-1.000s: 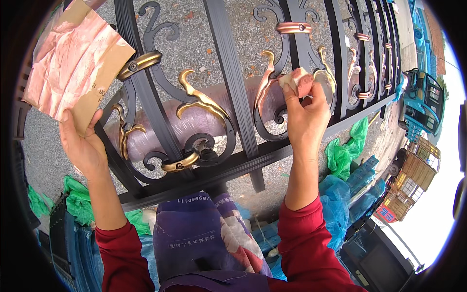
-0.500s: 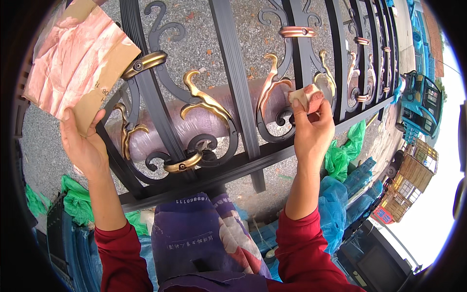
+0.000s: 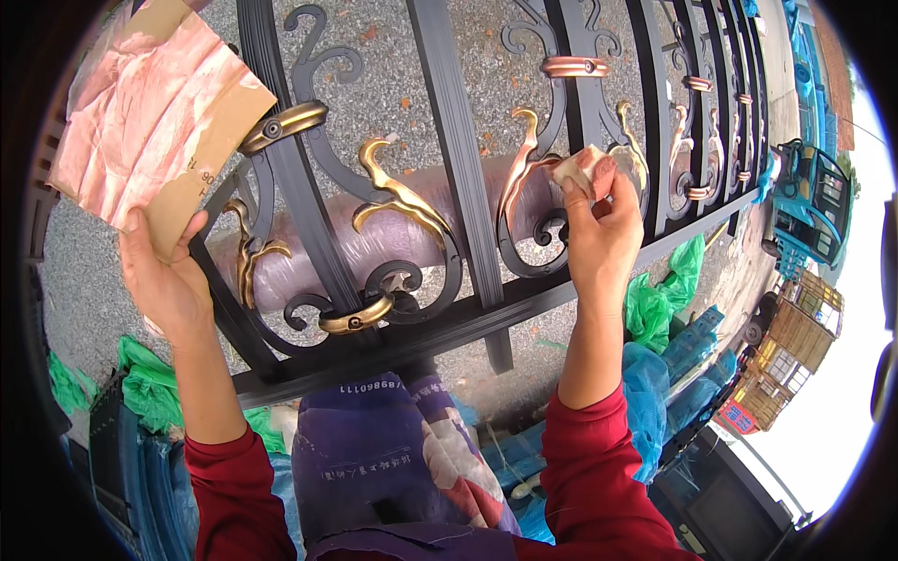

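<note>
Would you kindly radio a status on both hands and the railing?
Left hand holding pink-smeared cardboard. Right hand pinching stained pad near copper-toned leaf. Plastic-wrapped roll behind black railing.

the left hand (image 3: 170, 288) is in the left part of the frame, its thumb (image 3: 136, 234) raised and its fingers (image 3: 195, 226) partly hidden. the right hand (image 3: 604, 232), right of the centre, pinches with bent fingers. both forearms (image 3: 593, 351) come up from the lower edge, nearly upright.

Setting: outdoor metalwork yard
Sky (image 3: 832, 411): bright white, open
Ground (image 3: 388, 98): grey, gritty surface
Railing (image 3: 456, 168): black metal, gold and copper scrollwork (image 3: 404, 208)
Vehicle (image 3: 809, 220): teal, windowed cab, at right
</note>
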A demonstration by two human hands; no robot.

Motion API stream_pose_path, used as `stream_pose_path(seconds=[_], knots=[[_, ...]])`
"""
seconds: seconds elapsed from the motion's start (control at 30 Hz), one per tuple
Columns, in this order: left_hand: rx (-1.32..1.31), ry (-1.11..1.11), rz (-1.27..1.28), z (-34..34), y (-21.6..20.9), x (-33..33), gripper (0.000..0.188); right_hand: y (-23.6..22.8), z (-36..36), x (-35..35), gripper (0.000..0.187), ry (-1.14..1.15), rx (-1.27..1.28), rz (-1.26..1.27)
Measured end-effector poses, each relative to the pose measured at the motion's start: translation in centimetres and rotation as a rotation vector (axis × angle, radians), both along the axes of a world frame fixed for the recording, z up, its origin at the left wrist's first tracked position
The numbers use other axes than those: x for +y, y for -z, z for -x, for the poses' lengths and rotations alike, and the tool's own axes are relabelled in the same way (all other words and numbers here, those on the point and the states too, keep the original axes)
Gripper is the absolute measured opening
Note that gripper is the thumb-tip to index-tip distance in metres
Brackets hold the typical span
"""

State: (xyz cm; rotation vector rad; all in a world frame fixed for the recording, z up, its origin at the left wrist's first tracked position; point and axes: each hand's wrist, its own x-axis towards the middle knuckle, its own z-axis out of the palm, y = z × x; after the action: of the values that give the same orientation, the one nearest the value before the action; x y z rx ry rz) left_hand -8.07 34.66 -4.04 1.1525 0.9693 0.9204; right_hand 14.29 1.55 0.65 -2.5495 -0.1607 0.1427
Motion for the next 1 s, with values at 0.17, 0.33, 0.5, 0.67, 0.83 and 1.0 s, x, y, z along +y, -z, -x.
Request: stream_pose_path(seconds=[0.17,0.33,0.5,0.67,0.83,1.0], knots=[[0.028,0.023,-0.01,-0.2,-0.3,-0.3,0.031,-1.5,-2.2,1.0,0.028,-0.248,-0.113,-0.125],[-0.008,0.012,-0.006,-0.3,-0.2,-0.3,0.03,-2.1,-5.1,4.8,0.025,-0.676,-0.182,0.264],[-0.02,0.01,0.007,0.0,-0.2,-0.2,0.029,-4.0,-7.9,5.4,0.025,-0.73,-0.243,0.13],[-0.04,0.008,0.023,-0.4,-0.4,-0.4,0.027,-2.6,-7.1,6.2,0.023,-0.895,-0.183,0.327],[-0.046,0.056,0.003,-0.1,-0.6,-0.5,0.027,-3.5,-8.9,6.6,0.024,-0.862,-0.252,0.212],[-0.027,0.009,0.013,-0.1,-0.3,-0.3,0.028,-2.8,-8.6,6.5,0.02,-0.815,-0.222,0.263]])
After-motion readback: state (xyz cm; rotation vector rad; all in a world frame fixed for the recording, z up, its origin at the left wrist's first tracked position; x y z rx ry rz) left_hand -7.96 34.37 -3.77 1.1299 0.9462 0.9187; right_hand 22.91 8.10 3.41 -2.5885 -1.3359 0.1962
